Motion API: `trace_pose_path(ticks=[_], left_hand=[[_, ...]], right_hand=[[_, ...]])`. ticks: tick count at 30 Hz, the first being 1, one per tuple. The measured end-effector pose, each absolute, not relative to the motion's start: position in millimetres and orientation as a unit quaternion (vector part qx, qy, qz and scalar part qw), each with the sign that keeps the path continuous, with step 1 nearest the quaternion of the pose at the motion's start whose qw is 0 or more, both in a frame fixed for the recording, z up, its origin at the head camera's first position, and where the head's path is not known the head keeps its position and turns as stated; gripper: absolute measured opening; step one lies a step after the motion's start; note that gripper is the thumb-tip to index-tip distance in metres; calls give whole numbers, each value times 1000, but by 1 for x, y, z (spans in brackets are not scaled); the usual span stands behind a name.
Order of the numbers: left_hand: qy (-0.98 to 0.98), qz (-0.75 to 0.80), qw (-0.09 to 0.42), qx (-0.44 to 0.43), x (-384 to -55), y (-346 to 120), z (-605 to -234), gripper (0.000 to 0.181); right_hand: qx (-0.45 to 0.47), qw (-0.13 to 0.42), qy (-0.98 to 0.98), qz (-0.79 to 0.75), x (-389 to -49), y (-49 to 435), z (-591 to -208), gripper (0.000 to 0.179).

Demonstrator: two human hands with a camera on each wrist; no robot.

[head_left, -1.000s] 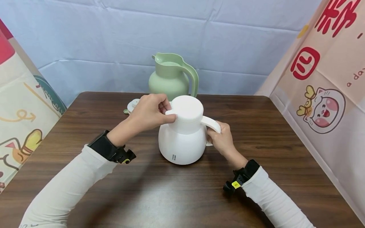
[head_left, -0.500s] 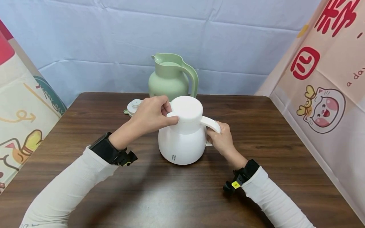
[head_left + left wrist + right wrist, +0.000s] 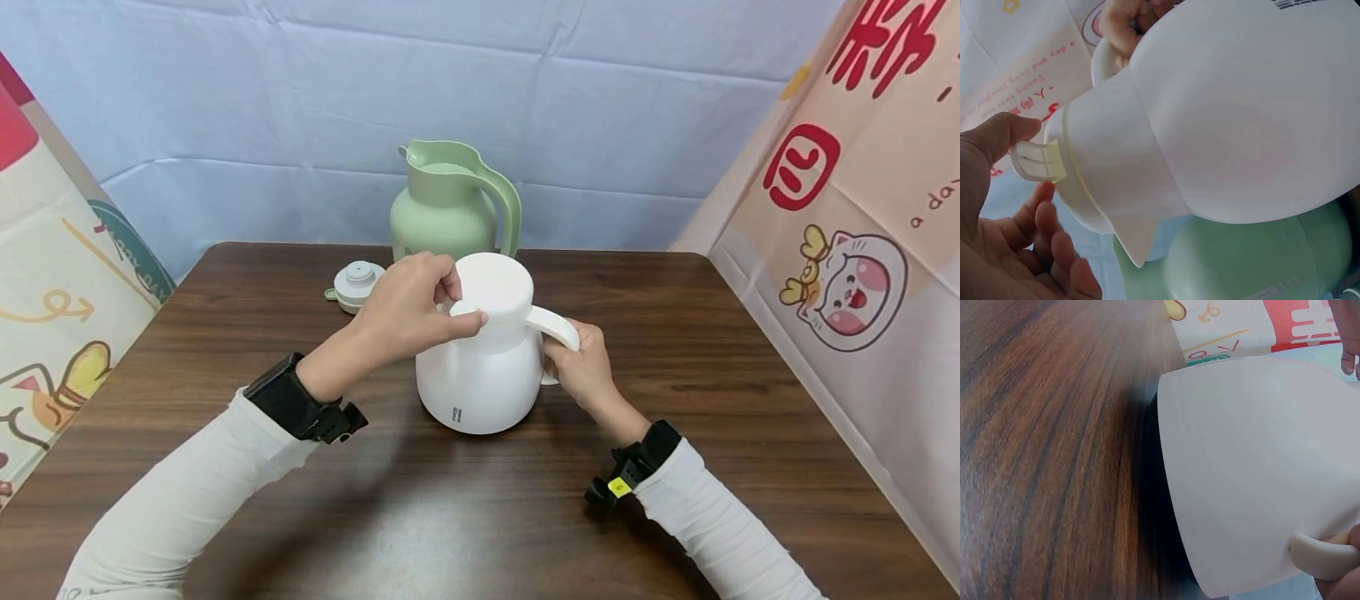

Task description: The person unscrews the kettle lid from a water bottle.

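Observation:
A white thermos jug [image 3: 480,392] stands upright on the brown wooden table [image 3: 480,517], its round white lid [image 3: 497,279] seated on the neck. My left hand [image 3: 408,304] pinches the lid's small tab [image 3: 1035,162], thumb on one side and index finger on the other; the remaining fingers are loosely bent. On the jug's right, my right hand [image 3: 585,362] grips the curved handle [image 3: 555,325], fingers wrapped inside its loop. The left wrist view shows the pointed spout [image 3: 1138,240] below the lid, on the side facing the back.
Behind the white jug stands a green jug [image 3: 444,221] with an uncovered mouth. A pale grey stopper lid [image 3: 356,283] with a green tab lies left of it, partly behind my left hand. Blue cloth [image 3: 300,100] hangs at the back; printed cloths flank both sides.
The lid's tab has swung a little right and toward me as my left hand turned it, showing more of the grey stopper lid. My right hand and the jug's body stay put.

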State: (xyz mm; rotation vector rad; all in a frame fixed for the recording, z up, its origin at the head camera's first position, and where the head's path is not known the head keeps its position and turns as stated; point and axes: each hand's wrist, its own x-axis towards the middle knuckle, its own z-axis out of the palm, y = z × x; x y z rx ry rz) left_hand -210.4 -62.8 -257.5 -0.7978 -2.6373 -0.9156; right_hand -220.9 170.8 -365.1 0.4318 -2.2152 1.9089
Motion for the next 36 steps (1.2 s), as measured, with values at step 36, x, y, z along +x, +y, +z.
trace_pose_path(ticks=[36], left_hand=[[-941,-207,91,-251,-225,-52,-243,58]], right_hand=[[156,97,-743,644,-206,166,-347,15]])
